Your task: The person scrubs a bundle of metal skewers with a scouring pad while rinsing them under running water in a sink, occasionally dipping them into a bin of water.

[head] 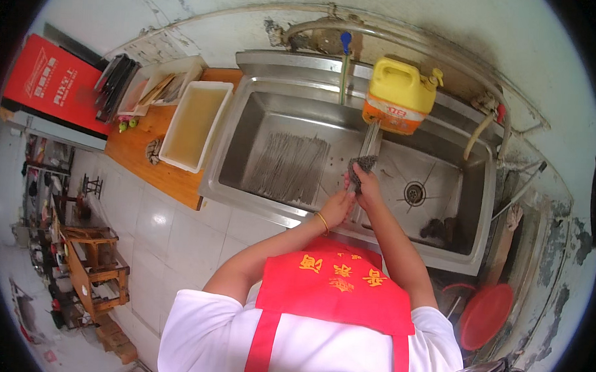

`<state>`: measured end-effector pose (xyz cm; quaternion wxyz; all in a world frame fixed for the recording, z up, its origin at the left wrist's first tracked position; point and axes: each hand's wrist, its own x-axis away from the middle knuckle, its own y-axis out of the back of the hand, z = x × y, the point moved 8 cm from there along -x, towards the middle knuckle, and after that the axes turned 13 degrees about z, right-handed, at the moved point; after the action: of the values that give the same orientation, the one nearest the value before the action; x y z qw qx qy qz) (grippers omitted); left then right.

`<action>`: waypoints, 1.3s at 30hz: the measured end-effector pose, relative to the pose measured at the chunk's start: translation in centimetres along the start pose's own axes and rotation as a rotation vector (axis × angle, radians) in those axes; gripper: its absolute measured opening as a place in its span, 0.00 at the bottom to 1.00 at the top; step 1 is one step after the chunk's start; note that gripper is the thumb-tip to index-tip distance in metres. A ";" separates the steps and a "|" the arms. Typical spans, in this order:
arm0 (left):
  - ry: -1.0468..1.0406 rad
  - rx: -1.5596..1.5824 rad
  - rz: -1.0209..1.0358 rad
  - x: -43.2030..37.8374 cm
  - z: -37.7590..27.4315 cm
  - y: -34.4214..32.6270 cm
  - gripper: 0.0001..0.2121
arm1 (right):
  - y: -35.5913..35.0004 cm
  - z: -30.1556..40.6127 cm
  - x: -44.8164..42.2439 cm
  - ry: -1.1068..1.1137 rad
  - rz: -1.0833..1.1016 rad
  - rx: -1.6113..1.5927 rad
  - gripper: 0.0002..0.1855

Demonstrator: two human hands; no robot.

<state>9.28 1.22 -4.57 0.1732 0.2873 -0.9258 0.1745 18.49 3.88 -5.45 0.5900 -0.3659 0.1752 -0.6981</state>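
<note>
A bundle of thin metal skewers point(370, 137) slants across the divider of the stainless steel double sink point(427, 251). My left hand point(338, 206) grips its near end. Just above, my right hand point(368, 186) presses a grey steel wool scourer point(363, 165) around the skewers. Many more skewers point(294, 166) lie side by side on the floor of the left basin. Behind the far ends of the held bundle stands a yellow detergent jug point(397, 90) with an orange label. My fingers partly hide the lower part of the bundle.
A blue-handled tap point(345, 41) rises behind the sink. The right basin has a drain strainer point(414, 193) and a dark scourer-like clump point(435, 229). On the wooden table point(132, 164) at left stands a white tub point(225, 90) of yellowish liquid. A red plastic basin point(487, 316) is at lower right.
</note>
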 end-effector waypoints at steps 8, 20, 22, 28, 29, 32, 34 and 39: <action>-0.061 0.867 -0.230 -2.9 1.7 13.3 0.19 | -4.7 -3.6 -1.6 -0.434 0.348 0.659 0.10; -0.128 1.033 -0.624 -2.4 4.9 25.1 0.19 | -8.3 -10.3 -3.3 -0.710 0.404 0.962 0.08; -0.147 0.988 -0.616 -4.4 8.4 25.8 0.17 | -10.7 -10.6 -6.1 -0.579 0.304 0.920 0.09; -0.085 1.017 -0.563 -5.9 8.3 31.8 0.21 | -9.0 -13.0 -7.4 -0.468 0.234 1.295 0.12; -0.092 0.817 -0.695 -5.3 8.4 35.3 0.21 | -9.0 -13.2 -6.7 -0.425 0.263 1.352 0.12; 0.022 0.034 -1.048 -1.9 8.6 44.6 0.18 | -9.1 -11.7 -4.8 -0.291 0.305 1.729 0.11; -0.037 0.183 -0.948 -1.7 3.4 43.9 0.17 | -4.0 -11.0 -1.8 -0.461 0.019 1.324 0.10; 0.004 -0.538 -0.738 -1.5 0.7 44.1 0.16 | -0.8 -10.0 1.4 -0.337 -0.437 0.667 0.08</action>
<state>-15.81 35.78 -15.70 0.2939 0.5425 -0.7735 -0.1451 10.67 0.91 -11.22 0.5346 -0.2924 -0.2403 -0.7556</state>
